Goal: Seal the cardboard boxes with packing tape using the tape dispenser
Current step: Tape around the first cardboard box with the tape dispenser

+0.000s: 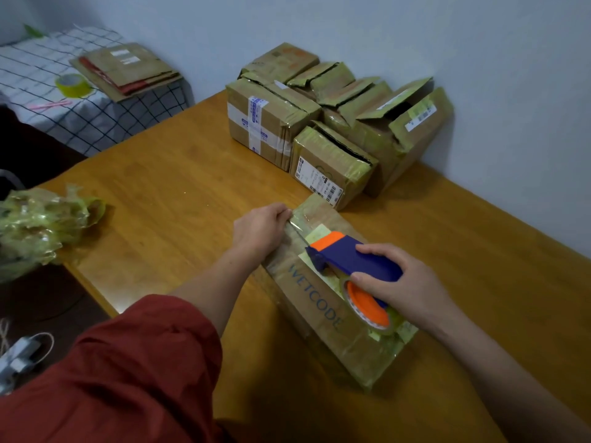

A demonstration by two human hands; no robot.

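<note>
Under both hands: cardboard box (323,310) on table (179,187).
Right hand (399,284) wraps tape dispenser (348,252) handle, dispenser touching box top; left hand (259,228) curls over box's far edge, maybe pinning the tape end. Beyond left hand: stacked boxes (323,123); far to its left, crumpled tape wad (41,222).

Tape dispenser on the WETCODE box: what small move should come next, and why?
Probably pull the tape dispenser back along the box top toward its near end: the left hand holds the tape end at the far edge, the right hand grips the dispenser mid-box.
</note>
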